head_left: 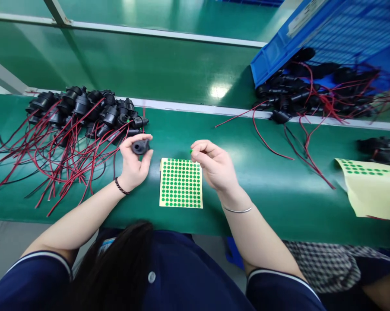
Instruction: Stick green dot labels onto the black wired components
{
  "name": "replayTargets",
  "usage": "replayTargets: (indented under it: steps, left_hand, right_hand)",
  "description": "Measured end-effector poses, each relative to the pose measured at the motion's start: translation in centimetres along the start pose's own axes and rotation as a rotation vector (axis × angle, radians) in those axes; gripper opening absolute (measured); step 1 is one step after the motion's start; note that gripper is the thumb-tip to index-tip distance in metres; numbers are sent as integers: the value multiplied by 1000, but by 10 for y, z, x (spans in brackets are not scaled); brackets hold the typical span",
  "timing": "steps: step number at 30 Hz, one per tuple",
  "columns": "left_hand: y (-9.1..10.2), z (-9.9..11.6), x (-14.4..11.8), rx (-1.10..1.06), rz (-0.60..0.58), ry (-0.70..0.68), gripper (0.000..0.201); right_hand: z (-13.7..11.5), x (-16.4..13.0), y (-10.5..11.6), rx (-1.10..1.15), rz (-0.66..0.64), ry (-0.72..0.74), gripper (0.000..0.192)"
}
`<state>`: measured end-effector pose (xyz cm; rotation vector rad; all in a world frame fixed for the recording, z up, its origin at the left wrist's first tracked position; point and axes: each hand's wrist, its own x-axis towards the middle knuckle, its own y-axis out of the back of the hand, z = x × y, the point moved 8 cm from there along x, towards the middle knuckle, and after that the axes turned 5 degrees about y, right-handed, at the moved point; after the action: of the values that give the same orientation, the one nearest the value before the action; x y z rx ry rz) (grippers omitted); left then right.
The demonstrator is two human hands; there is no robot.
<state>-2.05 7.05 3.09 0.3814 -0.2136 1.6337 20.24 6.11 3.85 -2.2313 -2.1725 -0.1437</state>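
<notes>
Gripping a black connector (140, 147) between thumb and curled fingers, the left hand (134, 164) holds it just above the green table (266, 190), its long axis running roughly left to right, open end toward the right hand (214, 166). That hand's fingertips pinch a tiny green dot sticker (191, 151) over the sticker sheet (181, 183). Wired connectors (81, 116) lie heaped to the left.

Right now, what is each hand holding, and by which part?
The left hand grips a black connector around its body with the fingertips. The right hand pinches a small green sticker dot at its fingertips.
</notes>
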Motion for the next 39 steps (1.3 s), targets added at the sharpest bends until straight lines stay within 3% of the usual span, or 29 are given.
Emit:
replayTargets:
  steps: [5, 9, 16, 29, 39]
  left_hand:
    - [-14, 1, -7, 281, -178, -80, 36]
    - [-23, -4, -12, 321, -283, -56, 25]
    - [-30, -8, -13, 331, -364, -31, 33]
    - [-38, 1, -19, 446, -414, -240, 29]
    - [-40, 4, -21, 495, -409, -315, 30]
  right_hand:
    - [3, 2, -46, 212, -159, -142, 16]
    - [11, -3, -62, 228, -194, -170, 17]
    - [22, -9, -61, 207, -211, -253, 18]
    - [25, -9, -57, 76, -192, -283, 14]
    - [23, -9, -52, -40, -171, -261, 11]
